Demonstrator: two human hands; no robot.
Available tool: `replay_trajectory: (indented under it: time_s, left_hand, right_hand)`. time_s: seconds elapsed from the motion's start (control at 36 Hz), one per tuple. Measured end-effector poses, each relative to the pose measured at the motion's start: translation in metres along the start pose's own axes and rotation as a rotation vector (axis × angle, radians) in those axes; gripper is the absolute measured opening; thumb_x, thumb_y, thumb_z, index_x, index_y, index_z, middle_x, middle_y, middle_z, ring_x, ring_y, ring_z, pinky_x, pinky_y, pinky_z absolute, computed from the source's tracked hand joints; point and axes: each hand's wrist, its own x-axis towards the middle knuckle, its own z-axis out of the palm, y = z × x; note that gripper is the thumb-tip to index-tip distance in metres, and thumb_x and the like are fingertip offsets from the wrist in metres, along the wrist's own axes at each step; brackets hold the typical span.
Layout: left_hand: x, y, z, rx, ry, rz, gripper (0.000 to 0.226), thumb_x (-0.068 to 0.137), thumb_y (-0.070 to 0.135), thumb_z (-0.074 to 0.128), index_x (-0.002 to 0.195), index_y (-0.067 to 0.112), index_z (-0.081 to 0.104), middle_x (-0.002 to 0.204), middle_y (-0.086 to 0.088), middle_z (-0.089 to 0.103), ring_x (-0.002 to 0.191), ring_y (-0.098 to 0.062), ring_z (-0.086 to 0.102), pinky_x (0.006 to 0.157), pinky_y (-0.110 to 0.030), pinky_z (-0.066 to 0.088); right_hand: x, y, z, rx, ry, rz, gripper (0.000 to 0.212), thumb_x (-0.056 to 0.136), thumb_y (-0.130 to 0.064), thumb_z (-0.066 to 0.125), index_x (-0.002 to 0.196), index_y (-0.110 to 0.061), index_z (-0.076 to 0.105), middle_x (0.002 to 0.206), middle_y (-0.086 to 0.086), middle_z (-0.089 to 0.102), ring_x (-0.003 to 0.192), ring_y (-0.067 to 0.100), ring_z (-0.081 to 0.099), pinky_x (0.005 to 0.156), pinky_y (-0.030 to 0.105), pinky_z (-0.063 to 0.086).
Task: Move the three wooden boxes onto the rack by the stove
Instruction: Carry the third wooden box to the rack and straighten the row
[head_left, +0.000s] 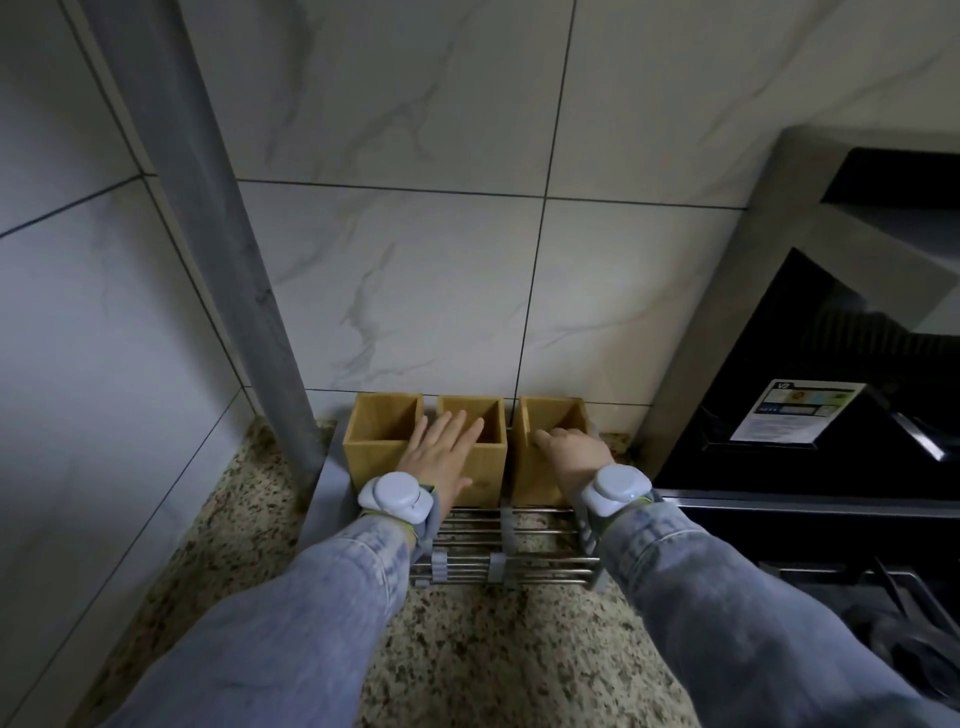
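Since all three wooden boxes (470, 447) stand on the rack (511, 551) at lower centre, the flat, spread left hand (441, 457) steadies the middle one, while the right hand (574, 452) seemingly clasps the rightmost rim.

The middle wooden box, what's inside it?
The middle box looks empty: only bare wooden walls show. The left hand covers its near left corner, and the bottom is not visible.

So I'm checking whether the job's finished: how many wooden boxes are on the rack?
3, in a row at the back of the rack against the tiled wall: left box, middle box under the left hand, right box touched by the right hand. None seem hidden.
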Motion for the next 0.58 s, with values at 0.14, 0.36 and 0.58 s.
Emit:
replay_trajectory:
  time_s: [0.14,0.36,0.58]
  left_hand:
    - [0.003,-0.004,0.006,-0.002,-0.042,0.002,0.073,0.098,0.024,0.049,0.153,0.024,0.001,0.164,-0.004,0.003,0.152,-0.021,0.0,0.124,-0.04,-0.004]
    - [0.008,-0.006,0.009,0.013,-0.011,0.009,0.07,0.098,0.014,0.047,0.153,0.025,0.005,0.164,-0.005,0.006,0.152,-0.021,-0.002,0.124,-0.041,-0.006]
    - [0.009,-0.004,0.013,0.029,0.023,0.001,0.078,0.092,0.002,0.048,0.153,0.025,0.005,0.164,-0.006,0.003,0.152,-0.022,-0.005,0.123,-0.043,-0.008]
  right_hand:
    - [0.002,-0.004,-0.002,-0.035,-0.002,-0.011,0.041,0.093,-0.007,0.047,0.132,-0.016,0.04,0.13,0.012,0.054,0.123,0.03,0.049,0.101,0.041,0.042]
    - [0.003,-0.005,0.003,-0.005,0.004,0.0,0.041,0.094,-0.005,0.045,0.134,-0.016,0.039,0.131,0.013,0.052,0.123,0.031,0.048,0.101,0.04,0.042]
    - [0.002,-0.004,0.004,0.044,-0.018,0.004,0.038,0.093,-0.005,0.046,0.13,-0.013,0.04,0.132,0.016,0.052,0.123,0.033,0.049,0.102,0.039,0.04]
